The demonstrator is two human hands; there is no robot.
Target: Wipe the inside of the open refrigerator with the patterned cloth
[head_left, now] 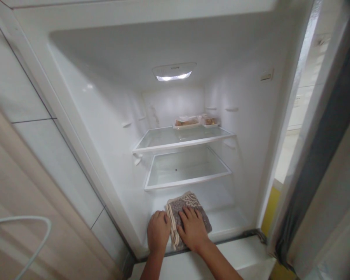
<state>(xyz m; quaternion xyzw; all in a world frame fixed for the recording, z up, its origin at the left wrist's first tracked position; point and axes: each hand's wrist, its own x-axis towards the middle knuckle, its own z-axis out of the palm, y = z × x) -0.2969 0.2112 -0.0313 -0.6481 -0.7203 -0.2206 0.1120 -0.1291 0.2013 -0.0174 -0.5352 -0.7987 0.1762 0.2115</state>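
A folded patterned towel in grey-brown and cream lies on the floor of the fridge, near its front edge. My right hand rests flat on top of it, fingers spread. Against the towel's left edge is my left hand, its fingers curled under and closed. Whatever those fingers hold, if anything, is hidden behind the back of the hand.
Above the hands are two white-rimmed glass shelves, an upper shelf and a lower shelf. Wrapped food trays sit at the back of the upper one. A fridge lamp glows overhead. The open door stands on the right.
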